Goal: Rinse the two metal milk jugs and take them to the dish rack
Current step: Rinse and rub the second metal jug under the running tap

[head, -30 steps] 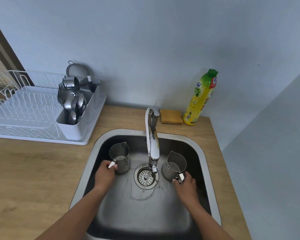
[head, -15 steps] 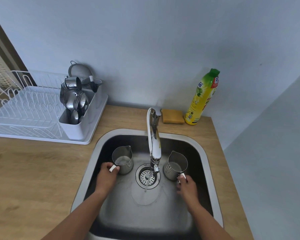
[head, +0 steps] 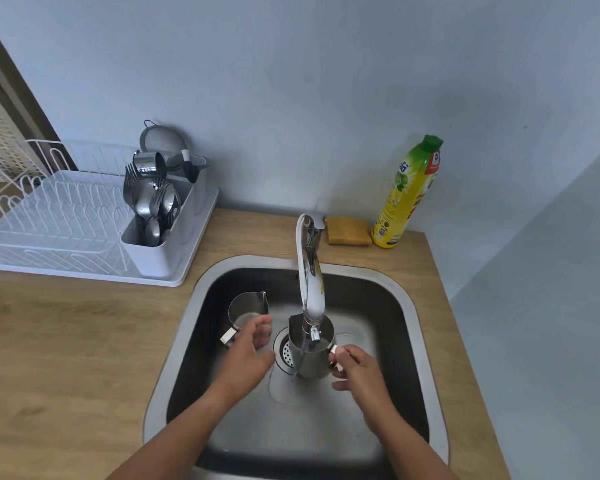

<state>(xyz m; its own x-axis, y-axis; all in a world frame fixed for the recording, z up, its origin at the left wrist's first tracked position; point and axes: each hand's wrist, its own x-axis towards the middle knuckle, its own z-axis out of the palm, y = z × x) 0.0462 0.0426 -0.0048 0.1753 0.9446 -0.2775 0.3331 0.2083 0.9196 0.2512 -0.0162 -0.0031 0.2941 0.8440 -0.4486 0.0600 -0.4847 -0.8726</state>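
Note:
Two metal milk jugs are in the steel sink [head: 407,306]. The left jug [head: 246,308] stands upright at the sink's left side, its handle pointing toward me. My left hand [head: 248,353] hovers just in front of it with fingers apart, holding nothing. The right jug [head: 310,355] sits under the tap spout [head: 312,303] over the drain, with running water falling into it. My right hand [head: 352,367] grips that jug's handle. The white dish rack [head: 66,233] stands on the counter at the left.
A cutlery holder [head: 153,216] full of spoons and forks fills the rack's right end. A yellow sponge [head: 347,231] and a yellow-green detergent bottle [head: 409,195] stand behind the sink. Wooden counter [head: 66,341] spreads to the left; a wall closes the right.
My right hand has slid the right jug leftward under the running tap. My left hand has let go of the left jug's handle and opened.

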